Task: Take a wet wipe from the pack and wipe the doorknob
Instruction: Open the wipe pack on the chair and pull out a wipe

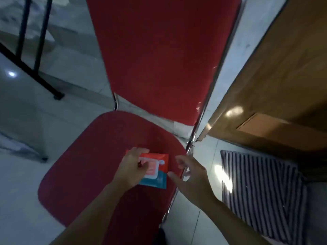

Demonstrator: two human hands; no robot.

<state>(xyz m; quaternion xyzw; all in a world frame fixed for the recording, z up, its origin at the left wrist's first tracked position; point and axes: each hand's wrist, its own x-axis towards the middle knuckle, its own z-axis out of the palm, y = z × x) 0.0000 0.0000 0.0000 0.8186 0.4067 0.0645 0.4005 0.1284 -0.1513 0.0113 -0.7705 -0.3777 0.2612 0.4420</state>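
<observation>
A flat wet wipe pack (158,171), orange-red on top and teal below with a pale lid flap, lies on the red chair seat (88,167). My left hand (130,167) rests over the pack's left side, fingers curled on it and thumb near the flap. Just to the right of the pack, my right hand (192,175) hovers with fingers spread and holds nothing. No doorknob is in view.
The red chair's backrest (159,55) with chrome tubing rises behind the seat. A brown wooden door (276,89) stands at the right, with a striped mat (261,193) on the tiled floor below it. Black metal legs (33,50) stand at the upper left.
</observation>
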